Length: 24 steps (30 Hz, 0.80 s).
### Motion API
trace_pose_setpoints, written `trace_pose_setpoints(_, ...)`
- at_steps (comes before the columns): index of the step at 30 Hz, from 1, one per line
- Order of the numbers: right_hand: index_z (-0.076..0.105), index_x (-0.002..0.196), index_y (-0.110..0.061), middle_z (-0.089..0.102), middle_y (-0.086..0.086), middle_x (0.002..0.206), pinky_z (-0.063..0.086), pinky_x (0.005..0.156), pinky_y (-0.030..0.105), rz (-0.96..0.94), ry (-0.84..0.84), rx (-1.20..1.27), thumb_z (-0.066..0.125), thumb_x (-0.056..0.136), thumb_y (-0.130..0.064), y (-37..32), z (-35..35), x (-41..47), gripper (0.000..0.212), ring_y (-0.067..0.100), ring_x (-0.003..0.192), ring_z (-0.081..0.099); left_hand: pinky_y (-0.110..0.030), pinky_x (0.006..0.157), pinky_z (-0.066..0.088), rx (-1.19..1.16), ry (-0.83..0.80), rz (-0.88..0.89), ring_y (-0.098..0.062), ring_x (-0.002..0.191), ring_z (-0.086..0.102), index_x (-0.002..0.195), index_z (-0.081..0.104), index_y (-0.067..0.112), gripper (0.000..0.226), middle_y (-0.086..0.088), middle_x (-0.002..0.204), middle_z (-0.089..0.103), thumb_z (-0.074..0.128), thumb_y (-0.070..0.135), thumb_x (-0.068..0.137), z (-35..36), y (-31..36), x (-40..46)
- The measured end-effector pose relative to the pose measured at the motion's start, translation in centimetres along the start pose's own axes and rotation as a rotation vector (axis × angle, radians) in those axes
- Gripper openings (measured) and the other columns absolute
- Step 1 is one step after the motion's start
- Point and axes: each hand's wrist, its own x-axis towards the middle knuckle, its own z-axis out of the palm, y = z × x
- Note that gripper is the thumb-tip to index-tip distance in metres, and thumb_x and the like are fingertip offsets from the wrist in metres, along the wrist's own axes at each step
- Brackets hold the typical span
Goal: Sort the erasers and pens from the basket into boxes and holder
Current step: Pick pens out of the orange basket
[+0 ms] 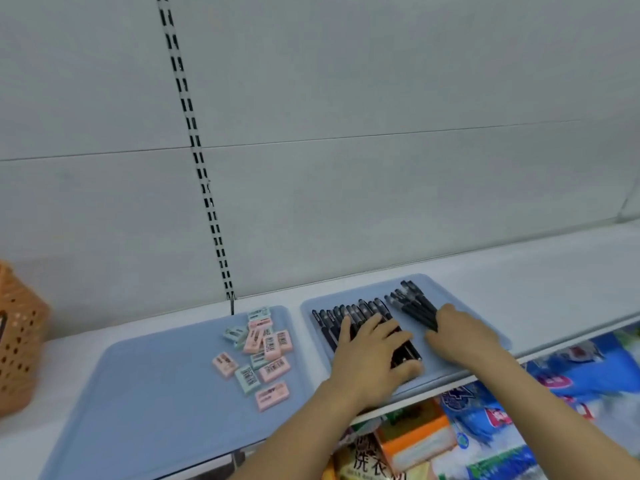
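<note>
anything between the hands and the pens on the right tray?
Nothing visible. The left hand already rests on the row of black pens, and the right hand touches the second bunch of pens on the right tray.

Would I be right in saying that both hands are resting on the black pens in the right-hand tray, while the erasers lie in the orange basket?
Not quite: the head view shows the erasers lying loose on the left blue tray, not in the orange basket. Both the left hand and right hand do rest on the black pens in the right-hand tray.
</note>
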Motion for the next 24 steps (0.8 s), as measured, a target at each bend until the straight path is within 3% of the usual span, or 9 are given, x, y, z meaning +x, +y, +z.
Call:
trace_pose_setpoints(2,0.042,0.112,-0.013,0.049,-0.001,0.085,0.041,0.059,0.028,-0.019,-0.022,-0.066,0.046,0.096,-0.045,-0.3,-0.4,0.0,0.036,0.02,0.079,0.053,-0.049,0.115,-0.019,-0.021,0.014,-0.025,-0.01,0.149,-0.002,0.149,0.03,0.039,0.058,0.012,0.161,0.015,0.037,0.061,0.096,0.1,0.0,0.3)
trace_pose_setpoints(5,0.044,0.119,-0.016,0.052,0.004,0.112,0.047,0.077,0.034,-0.029,-0.057,-0.062,0.047,0.092,-0.06,-0.7,-0.4,-0.3,0.052,0.022,0.104,0.052,-0.045,0.115,-0.018,-0.051,0.024,-0.041,-0.008,0.149,-0.003,0.15,0.028,0.035,0.062,0.012,0.161,0.014,0.038,0.062,0.095,-0.2,-0.1,0.0)
trace_pose_setpoints(7,0.045,0.126,-0.017,0.046,0.006,0.127,0.045,0.087,0.036,-0.05,-0.035,-0.05,0.045,0.092,-0.061,-0.7,-0.1,-0.7,0.056,0.024,0.12,0.042,-0.044,0.116,-0.016,-0.08,0.045,-0.057,-0.007,0.148,-0.003,0.151,0.026,0.034,0.064,0.013,0.161,0.014,0.037,0.062,0.094,-0.5,-0.4,-0.5)
trace_pose_setpoints(9,0.041,0.136,-0.019,0.043,0.004,0.133,0.044,0.092,0.036,-0.132,0.075,-0.04,0.043,0.094,-0.058,-0.9,0.4,-1.6,0.057,0.023,0.125,0.038,-0.045,0.12,-0.009,-0.09,0.119,-0.078,-0.008,0.148,0.005,0.149,0.03,0.035,0.06,0.013,0.158,0.023,0.039,0.059,0.095,-1.0,-1.0,-1.1)
trace_pose_setpoints(11,0.04,0.14,-0.022,0.043,0.0,0.137,0.043,0.094,0.035,-0.273,0.263,0.026,0.042,0.095,-0.053,-1.4,1.0,-2.9,0.054,0.021,0.124,0.039,-0.044,0.12,0.012,-0.126,0.283,-0.062,-0.007,0.137,0.028,0.139,0.043,0.036,0.048,0.016,0.141,0.044,0.042,0.056,0.095,-1.8,-1.5,-2.0)
trace_pose_setpoints(13,0.046,0.136,-0.023,0.048,-0.003,0.135,0.043,0.091,0.033,-0.378,0.395,0.173,0.044,0.096,-0.049,-2.6,1.3,-4.5,0.048,0.018,0.12,0.046,-0.034,0.111,0.028,-0.205,0.449,-0.031,0.002,0.116,0.039,0.126,0.053,0.035,0.036,0.023,0.119,0.051,0.043,0.052,0.095,-2.8,-1.8,-3.3)
trace_pose_setpoints(17,0.055,0.127,-0.027,0.056,-0.01,0.123,0.046,0.085,0.03,-0.483,0.53,0.418,0.041,0.097,-0.05,-5.9,1.7,-6.7,0.041,0.011,0.112,0.052,-0.011,0.095,0.034,-0.388,0.598,-0.067,0.009,0.111,0.045,0.122,0.057,0.037,0.031,0.026,0.116,0.053,0.047,0.05,0.095,-5.5,-2.8,-6.8)
trace_pose_setpoints(24,0.06,0.117,-0.029,0.058,-0.018,0.109,0.048,0.081,0.027,-0.688,0.527,0.666,0.047,0.092,-0.045,-15.5,2.2,-9.7,0.032,0.002,0.098,0.055,-0.015,0.089,0.046,-0.474,0.764,-0.158,0.007,0.103,0.058,0.114,0.064,0.034,0.021,0.025,0.105,0.065,0.06,0.036,0.094,-10.7,-8.1,-16.0)
